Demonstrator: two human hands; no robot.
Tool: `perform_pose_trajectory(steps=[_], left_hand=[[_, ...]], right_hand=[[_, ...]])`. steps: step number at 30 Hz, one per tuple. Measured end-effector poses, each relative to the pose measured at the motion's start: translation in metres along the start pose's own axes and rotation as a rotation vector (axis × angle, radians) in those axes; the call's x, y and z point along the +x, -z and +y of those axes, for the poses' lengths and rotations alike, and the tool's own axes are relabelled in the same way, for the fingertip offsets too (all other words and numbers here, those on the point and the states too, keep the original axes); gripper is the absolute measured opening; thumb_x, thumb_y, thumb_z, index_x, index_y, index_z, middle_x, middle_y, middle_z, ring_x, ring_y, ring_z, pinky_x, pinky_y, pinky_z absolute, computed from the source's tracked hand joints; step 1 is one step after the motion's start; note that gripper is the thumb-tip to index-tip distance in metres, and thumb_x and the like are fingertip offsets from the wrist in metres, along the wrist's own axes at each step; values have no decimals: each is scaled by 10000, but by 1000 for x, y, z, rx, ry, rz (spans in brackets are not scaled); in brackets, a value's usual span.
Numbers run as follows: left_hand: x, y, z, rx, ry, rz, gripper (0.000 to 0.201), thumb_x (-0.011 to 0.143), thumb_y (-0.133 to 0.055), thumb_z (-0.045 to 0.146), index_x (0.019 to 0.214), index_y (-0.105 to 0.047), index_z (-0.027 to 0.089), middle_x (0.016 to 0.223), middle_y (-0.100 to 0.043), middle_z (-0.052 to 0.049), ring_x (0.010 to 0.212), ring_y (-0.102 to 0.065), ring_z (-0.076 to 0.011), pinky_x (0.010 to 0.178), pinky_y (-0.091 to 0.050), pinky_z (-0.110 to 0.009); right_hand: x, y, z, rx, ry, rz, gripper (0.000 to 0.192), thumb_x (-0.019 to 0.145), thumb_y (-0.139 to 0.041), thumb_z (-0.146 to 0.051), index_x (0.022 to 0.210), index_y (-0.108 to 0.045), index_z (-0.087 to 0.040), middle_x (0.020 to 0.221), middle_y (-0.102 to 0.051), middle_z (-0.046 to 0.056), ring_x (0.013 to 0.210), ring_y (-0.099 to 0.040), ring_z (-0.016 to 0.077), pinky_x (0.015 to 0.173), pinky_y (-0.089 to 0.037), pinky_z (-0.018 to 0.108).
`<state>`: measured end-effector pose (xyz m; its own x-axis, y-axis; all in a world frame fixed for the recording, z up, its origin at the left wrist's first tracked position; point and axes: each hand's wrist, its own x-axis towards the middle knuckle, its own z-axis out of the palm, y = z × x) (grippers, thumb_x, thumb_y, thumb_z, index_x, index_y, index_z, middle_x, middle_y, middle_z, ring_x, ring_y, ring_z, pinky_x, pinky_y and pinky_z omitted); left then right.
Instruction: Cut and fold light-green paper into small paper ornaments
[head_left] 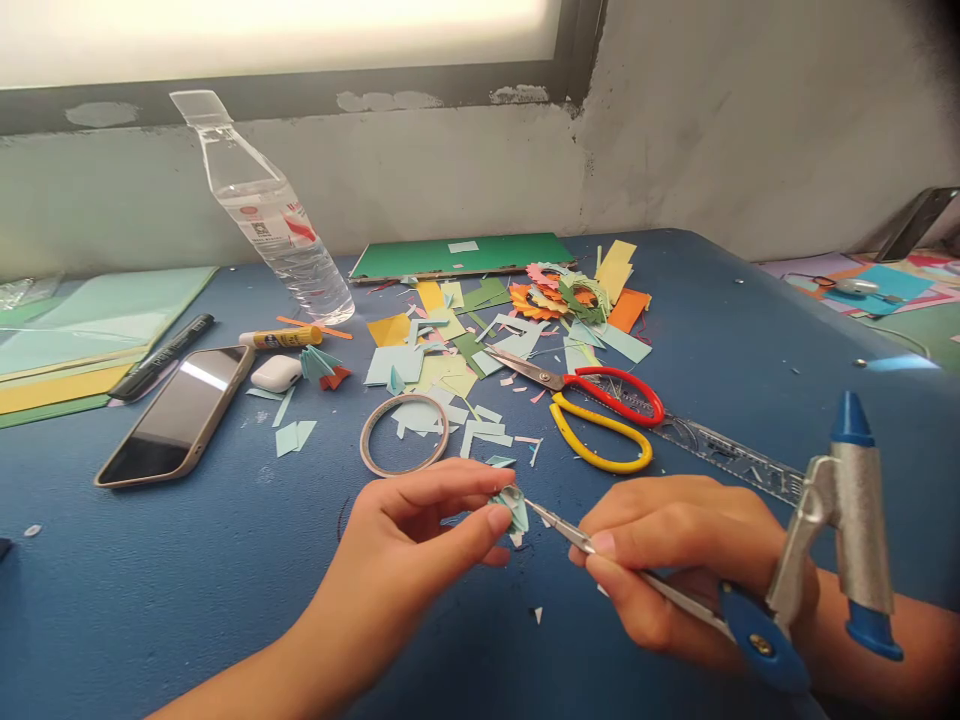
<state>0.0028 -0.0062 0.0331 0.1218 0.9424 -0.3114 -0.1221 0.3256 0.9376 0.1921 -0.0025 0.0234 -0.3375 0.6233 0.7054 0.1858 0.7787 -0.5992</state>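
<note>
Gripping blue-handled scissors (675, 590), the right hand (660, 560) is pressing the blade tips into a small folded teal paper piece (514, 507), which the left hand (420, 535) is pinching between thumb and fingers just above the blue table (187, 600). Farther back, a clear plastic bottle (274, 215) holding water is leaning, its label too small to read. Paper scraps (450, 370), a phone (176, 415), red-and-yellow scissors (600, 415) and a tape ring (405, 435) are lying between.

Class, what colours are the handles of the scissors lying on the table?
One handle is red, the other yellow: scissors, on the blue table, head view.
</note>
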Motion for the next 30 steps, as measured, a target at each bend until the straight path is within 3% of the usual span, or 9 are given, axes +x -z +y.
perform_pose_trajectory(steps=[4,14,20,24,30], left_hand=[[0,-1,1,-4,3,11,116,620,-795,197,724,-780,245,775,-676,-4,663,-604,-124,500,-553,-150],[0,-3,2,21,15,33,121,604,-803,204,715,-781,247,800,-681,-16,675,-611,-135,490,-545,-150],[-1,-3,3,37,19,23,124,603,-802,205,718,-782,244,795,-689,-16,620,-597,-113,481,-538,-146],[0,-2,2,24,13,14,131,604,-803,209,730,-782,234,794,-689,-22,629,-602,-120,484,-539,-152],[0,-1,3,26,55,-14,116,622,-799,219,736,-781,232,782,-695,-21,618,-603,-113,484,-522,-146]], right_hand=[[4,5,-2,4,14,-99,190,704,-541,12,757,-563,-169,610,-685,31,534,-646,92,554,-531,136],[5,8,0,-15,44,-144,189,716,-555,3,780,-568,-175,627,-693,32,547,-658,99,568,-545,142],[1,5,3,-4,28,-68,175,744,-543,-20,801,-568,-183,627,-687,26,555,-657,99,587,-549,149],[1,7,4,7,49,-176,199,735,-587,-7,839,-570,-176,683,-699,34,601,-670,106,585,-548,146],[-2,2,4,21,23,-52,163,749,-558,-24,809,-567,-175,645,-683,28,553,-649,108,531,-525,156]])
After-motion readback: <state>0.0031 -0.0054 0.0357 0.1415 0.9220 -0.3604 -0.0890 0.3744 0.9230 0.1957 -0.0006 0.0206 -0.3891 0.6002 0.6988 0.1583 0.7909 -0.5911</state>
